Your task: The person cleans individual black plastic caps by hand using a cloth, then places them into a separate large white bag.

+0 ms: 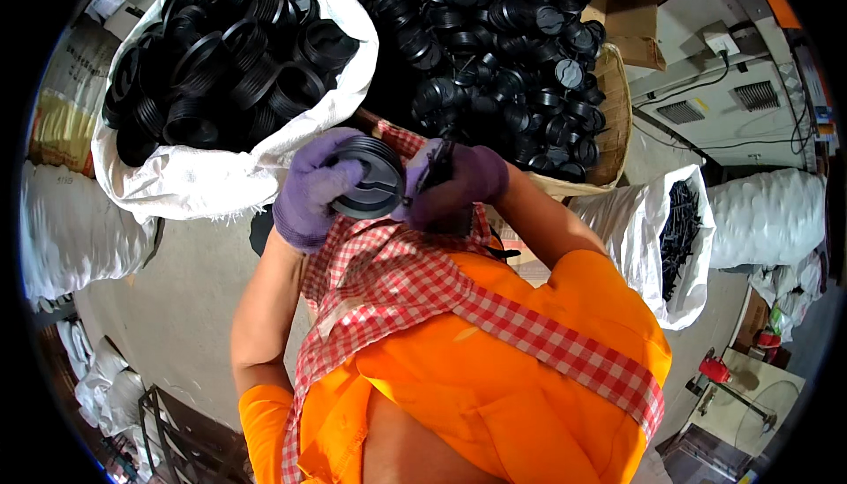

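My left hand [311, 191], in a purple work glove, grips a round black plastic cap [374, 180] by its side. The cap's disc face is turned up, with a ridge across the middle. Close by on the right, my gloved right hand [466, 186] is closed round a small dark piece [435, 166] beside the cap's edge. The fingers cover most of that piece, so its kind is hidden. Both hands are in front of my red-and-white checked apron [379, 285].
A white woven sack [190, 180] of black threaded plastic rings stands at the far left. Beyond my hands, a large carton [610, 122] holds a heap of black caps. On the right, another white sack [697, 285] contains thin black parts. A metal cabinet [732, 100] stands behind it.
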Demonstrator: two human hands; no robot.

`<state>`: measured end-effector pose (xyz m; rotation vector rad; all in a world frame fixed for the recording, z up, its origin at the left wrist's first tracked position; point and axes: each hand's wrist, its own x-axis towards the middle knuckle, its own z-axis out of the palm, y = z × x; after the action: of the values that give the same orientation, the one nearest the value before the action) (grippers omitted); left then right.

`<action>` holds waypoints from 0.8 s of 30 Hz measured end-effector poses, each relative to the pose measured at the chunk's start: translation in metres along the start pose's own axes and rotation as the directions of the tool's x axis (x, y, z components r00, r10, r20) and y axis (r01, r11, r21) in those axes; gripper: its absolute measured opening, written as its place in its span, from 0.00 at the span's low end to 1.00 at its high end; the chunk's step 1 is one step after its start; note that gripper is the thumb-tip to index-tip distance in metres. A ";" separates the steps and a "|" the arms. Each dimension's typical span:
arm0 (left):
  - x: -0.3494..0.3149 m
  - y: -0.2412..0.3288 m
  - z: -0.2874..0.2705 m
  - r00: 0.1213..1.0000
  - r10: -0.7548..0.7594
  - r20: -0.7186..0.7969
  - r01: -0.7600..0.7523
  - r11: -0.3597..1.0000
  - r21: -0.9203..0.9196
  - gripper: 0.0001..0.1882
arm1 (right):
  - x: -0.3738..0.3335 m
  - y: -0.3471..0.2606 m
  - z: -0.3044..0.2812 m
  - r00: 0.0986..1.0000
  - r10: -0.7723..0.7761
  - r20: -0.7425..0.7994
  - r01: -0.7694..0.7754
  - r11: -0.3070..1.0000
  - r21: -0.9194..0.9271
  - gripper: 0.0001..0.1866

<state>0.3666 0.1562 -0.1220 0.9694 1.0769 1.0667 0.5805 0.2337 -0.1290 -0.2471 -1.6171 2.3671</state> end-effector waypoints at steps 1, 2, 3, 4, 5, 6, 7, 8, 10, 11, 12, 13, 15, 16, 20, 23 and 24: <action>0.001 -0.004 0.001 1.000 0.003 -0.013 -0.004 0.997 -0.074 0.22 | -0.001 0.001 0.000 1.000 0.003 -0.003 -0.003 1.000 0.003 0.10; 0.003 -0.007 0.001 1.000 0.009 -0.028 -0.013 0.989 -0.146 0.23 | 0.000 0.003 0.000 1.000 0.004 -0.003 -0.004 1.000 0.004 0.10; 0.003 -0.015 -0.004 0.996 0.003 0.086 0.034 0.902 -0.429 0.25 | 0.000 0.008 0.000 1.000 0.003 -0.004 -0.003 1.000 0.011 0.09; 0.001 -0.025 -0.012 0.981 0.031 0.194 0.109 0.736 -0.668 0.26 | 0.002 0.018 0.003 0.993 -0.116 0.005 0.116 0.993 0.027 0.06; -0.002 -0.033 -0.016 0.954 0.089 0.286 0.206 0.499 -0.842 0.28 | 0.002 0.028 -0.004 0.987 -0.161 -0.003 0.160 0.982 0.103 0.06; -0.011 -0.011 0.003 0.977 0.189 0.095 -0.101 0.812 -0.575 0.30 | 0.003 0.035 -0.014 0.977 -0.213 -0.020 0.213 0.961 0.177 0.07; -0.003 -0.016 -0.013 0.966 0.124 0.229 0.079 0.700 -0.710 0.26 | 0.002 0.040 -0.021 0.964 -0.263 -0.041 0.265 0.932 0.248 0.09; -0.005 -0.011 -0.011 0.983 0.098 0.157 -0.002 0.855 -0.519 0.26 | 0.004 0.033 -0.016 0.949 -0.300 -0.098 0.316 0.900 0.300 0.11; -0.002 0.004 0.013 0.998 -0.010 -0.056 -0.001 0.982 -0.188 0.27 | 0.010 0.036 -0.012 0.897 -0.367 -0.245 0.437 0.817 0.375 0.14; 0.002 0.004 0.029 0.998 0.050 -0.043 -0.059 0.966 -0.251 0.27 | 0.019 0.040 -0.009 0.865 -0.391 -0.314 0.495 0.768 0.407 0.14; -0.002 0.000 0.030 0.994 0.105 0.035 -0.091 0.953 -0.288 0.27 | 0.033 0.025 0.004 0.825 -0.517 -0.230 0.561 0.697 0.447 0.13; -0.002 -0.001 0.032 0.998 0.064 0.022 -0.054 0.945 -0.322 0.27 | 0.035 0.026 0.000 0.818 -0.523 -0.241 0.568 0.801 0.190 0.12; -0.004 -0.001 0.039 1.000 -0.018 -0.008 0.013 0.918 -0.397 0.28 | 0.040 0.024 -0.011 0.805 -0.536 -0.255 0.444 0.829 -0.340 0.11; 0.000 -0.005 0.038 0.997 -0.039 -0.064 0.017 0.946 -0.322 0.27 | 0.043 0.019 -0.016 0.660 -0.746 -0.084 0.377 0.426 -0.822 0.08; 0.003 -0.014 0.041 0.829 0.545 0.128 -0.292 0.224 0.930 0.27 | 0.058 0.075 -0.050 0.402 -0.778 -0.482 -0.061 0.503 -0.862 0.08; -0.003 0.015 0.027 0.808 0.580 0.101 -0.376 0.377 0.846 0.27 | 0.072 0.111 -0.099 0.134 -0.389 -0.911 0.041 0.921 -0.388 0.10; -0.002 0.043 0.016 0.701 0.703 0.122 -0.407 0.253 0.878 0.27 | 0.069 0.114 -0.117 0.118 -0.323 -0.939 -0.049 0.942 -0.331 0.09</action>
<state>0.3744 0.1621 -0.0766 2.2527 1.6458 1.2677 0.5346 0.3194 -0.2777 -1.3505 -1.0657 1.0796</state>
